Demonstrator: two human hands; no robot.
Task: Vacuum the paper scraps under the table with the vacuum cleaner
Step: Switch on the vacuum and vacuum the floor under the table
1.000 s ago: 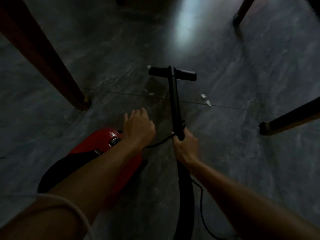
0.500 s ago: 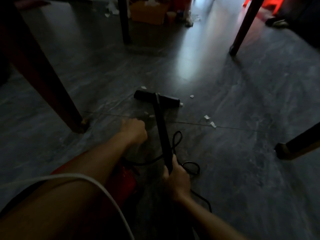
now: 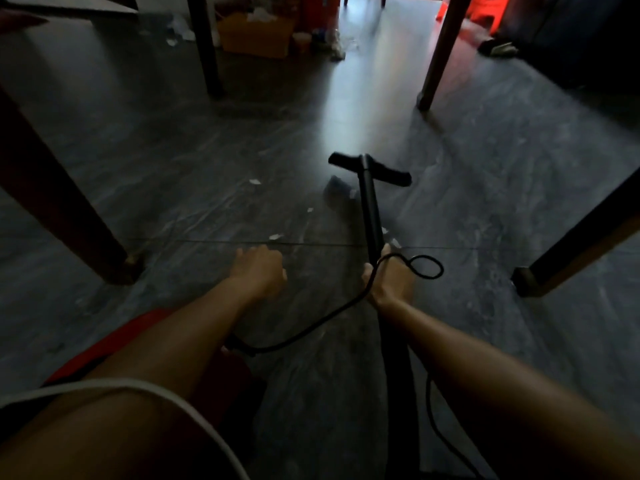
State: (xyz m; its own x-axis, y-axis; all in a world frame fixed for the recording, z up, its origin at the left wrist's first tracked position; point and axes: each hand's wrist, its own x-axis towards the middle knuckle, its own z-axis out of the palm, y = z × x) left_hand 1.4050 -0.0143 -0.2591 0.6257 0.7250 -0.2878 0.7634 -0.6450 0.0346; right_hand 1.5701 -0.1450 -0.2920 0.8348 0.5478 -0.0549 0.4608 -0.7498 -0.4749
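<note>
My right hand [image 3: 389, 278] grips the black vacuum wand [image 3: 370, 209], and the wand's T-shaped floor nozzle [image 3: 369, 169] rests on the dark floor ahead. My left hand [image 3: 258, 268] hovers low over the floor, fingers loosely curled, holding nothing. The red vacuum cleaner body [image 3: 114, 344] lies beneath my left forearm, mostly hidden. White paper scraps lie left of the wand: one scrap [image 3: 255, 181], a second scrap [image 3: 310, 209] and a third scrap [image 3: 276, 236] just beyond my left hand. A black power cord [image 3: 422, 268] loops beside my right hand.
Dark table legs stand around me: near left leg [image 3: 62, 216], far left leg [image 3: 204, 46], far right leg [image 3: 440, 53], near right leg [image 3: 581, 237]. A cardboard box [image 3: 256, 36] and clutter sit at the back. Something red [image 3: 485, 8] shows at the top right.
The nozzle has been pushed forward and to the right, past the scraps near the floor seam. My left hand has come off the red vacuum body and hangs over the floor. The view has tilted up.
</note>
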